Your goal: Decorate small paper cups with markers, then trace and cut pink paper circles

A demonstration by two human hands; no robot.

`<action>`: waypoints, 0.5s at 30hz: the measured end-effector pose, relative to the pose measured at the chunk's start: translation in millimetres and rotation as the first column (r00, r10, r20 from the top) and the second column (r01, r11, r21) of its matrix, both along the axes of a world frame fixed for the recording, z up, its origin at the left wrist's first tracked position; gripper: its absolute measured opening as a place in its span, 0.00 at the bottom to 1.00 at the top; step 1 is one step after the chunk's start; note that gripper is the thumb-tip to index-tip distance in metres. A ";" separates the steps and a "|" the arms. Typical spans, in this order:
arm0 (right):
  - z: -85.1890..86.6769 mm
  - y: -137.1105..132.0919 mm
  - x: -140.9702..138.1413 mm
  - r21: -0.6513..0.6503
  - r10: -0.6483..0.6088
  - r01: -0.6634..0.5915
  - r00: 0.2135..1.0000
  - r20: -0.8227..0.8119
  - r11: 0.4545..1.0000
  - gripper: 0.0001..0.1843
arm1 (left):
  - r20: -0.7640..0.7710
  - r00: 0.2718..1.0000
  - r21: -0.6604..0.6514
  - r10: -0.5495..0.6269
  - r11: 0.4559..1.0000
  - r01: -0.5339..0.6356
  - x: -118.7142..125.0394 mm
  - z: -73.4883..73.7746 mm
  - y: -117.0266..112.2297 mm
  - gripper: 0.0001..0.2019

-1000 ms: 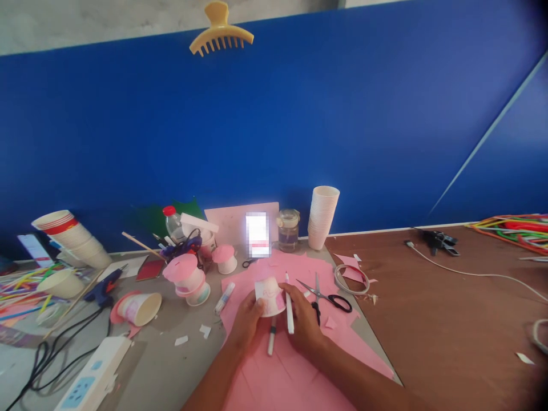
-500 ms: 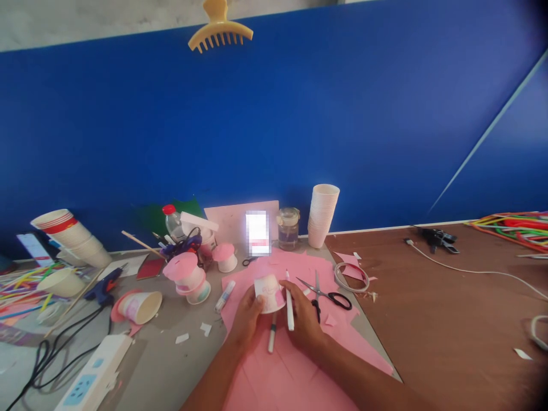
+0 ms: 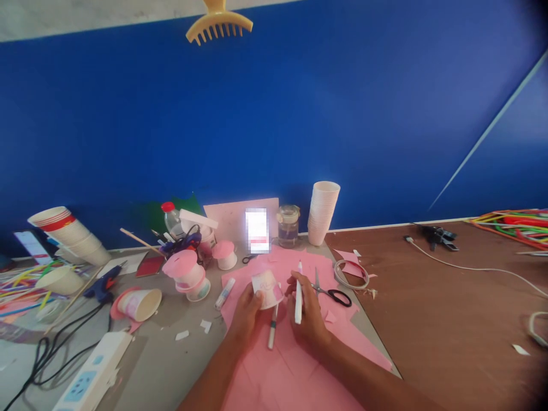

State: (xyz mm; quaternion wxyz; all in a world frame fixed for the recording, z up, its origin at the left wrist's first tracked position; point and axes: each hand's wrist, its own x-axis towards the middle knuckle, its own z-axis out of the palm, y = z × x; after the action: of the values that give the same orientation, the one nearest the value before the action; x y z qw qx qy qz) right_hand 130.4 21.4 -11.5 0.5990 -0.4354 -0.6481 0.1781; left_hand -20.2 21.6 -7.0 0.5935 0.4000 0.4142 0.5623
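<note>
1. Nearest, pink paper [image 3: 278, 377] covers the table, its lower part cut off by the bottom edge. The power strip [image 3: 92, 371] at left is cut off there too.
2. A second pen [image 3: 272, 337] lies on the paper, its upper end running behind the cup, so its full length is hard to judge.
3. The left hand [image 3: 247, 311] is clamped on a white paper cup [image 3: 266, 290]: thumb on the near side, other fingers mostly hidden. The cup is tilted, wide rim downward, between the two hands; faint pink marks on its side are too small to read.
4. The right hand [image 3: 309, 317] is wrapped round a white pen [image 3: 298, 305], tip pointing away from the person. This hand is near the cup — just beside it, apart from it.
5. Scissors [image 3: 339, 297] lie right of that hand, which hides part of them.
6. At left, a cup [image 3: 135, 307] lies on its side, mouth toward the right.
7. Farther back, a glass jar [image 3: 288, 228] stands near a tall stack of nested white cups [image 3: 322, 214]; the jar's contents are hard to make out.
8. The phone [image 3: 257, 228] beside the jar has a blurred screen.
9. Against the blue wall [image 3: 274, 114], a yellow clip [image 3: 220, 24] is cut off at the top.
</note>
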 end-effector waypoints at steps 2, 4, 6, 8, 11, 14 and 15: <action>4.8 -1.0 1.9 0.049 0.017 -0.015 0.999 -0.046 0.999 0.19 | 0.015 1.000 0.015 -0.018 1.000 0.018 1.7 3.4 -1.2 0.19; 10.1 -3.1 4.1 0.088 0.081 -0.076 0.995 -0.056 0.993 0.17 | 0.050 0.998 0.019 -0.033 0.999 0.032 3.5 7.0 -2.4 0.17; 14.7 -6.2 5.8 0.119 0.143 -0.138 0.989 -0.037 0.983 0.16 | 0.070 0.997 0.020 -0.043 0.999 0.042 5.1 10.4 -3.3 0.16; 17.4 -9.5 6.4 0.159 0.177 -0.173 0.984 -0.011 0.972 0.16 | 0.069 0.996 0.035 -0.053 0.998 0.051 6.0 12.7 -4.1 0.16; 16.7 -12.8 5.6 0.197 0.207 -0.212 0.977 0.046 0.957 0.17 | 0.070 0.995 0.069 -0.066 0.996 0.061 6.3 13.7 -4.5 0.16; 12.0 -12.6 4.1 0.155 0.234 -0.239 0.971 0.047 0.959 0.16 | 0.069 0.996 0.057 -0.053 0.997 0.049 5.7 13.0 -3.9 0.16; 10.3 -11.9 3.7 0.130 0.230 -0.232 0.973 0.028 0.964 0.16 | 0.072 0.996 0.042 -0.050 0.998 0.047 5.5 12.7 -3.6 0.15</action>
State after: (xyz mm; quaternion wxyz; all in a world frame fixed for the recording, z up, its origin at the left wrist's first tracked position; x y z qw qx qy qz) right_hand 134.1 9.5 -1.2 0.5975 -0.3174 -0.7086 0.2003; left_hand -14.7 17.9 5.7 0.6134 0.4010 0.3709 0.5704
